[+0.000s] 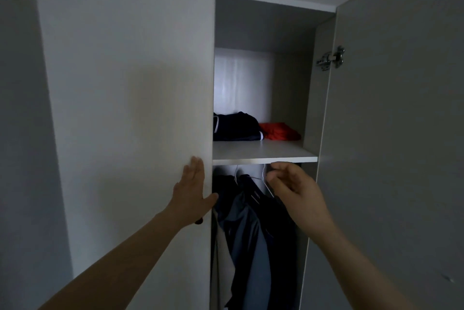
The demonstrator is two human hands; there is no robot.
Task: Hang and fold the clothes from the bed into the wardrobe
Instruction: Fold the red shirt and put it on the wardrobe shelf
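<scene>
Left hand [192, 194] lies flat, fingers straight, on the closed door [125, 109], thumb at its edge. Right hand [293, 189] is curled beside a white hanger [263, 171]; whether it pinches the hanger cannot be determined. Hanging clothes [251, 234], dark and blue-grey, fill the lower compartment of the wardrobe [311, 96]; two hanger hooks show. The shelf [263, 153] above carries two items: one dark garment [236, 126] and one red garment [280, 131], touching. One open door [401, 134] bears one hinge [330, 58].

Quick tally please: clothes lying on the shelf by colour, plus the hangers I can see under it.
Dark navy garment: 1
Red garment: 1
White hangers: 2
Total: 4
</scene>
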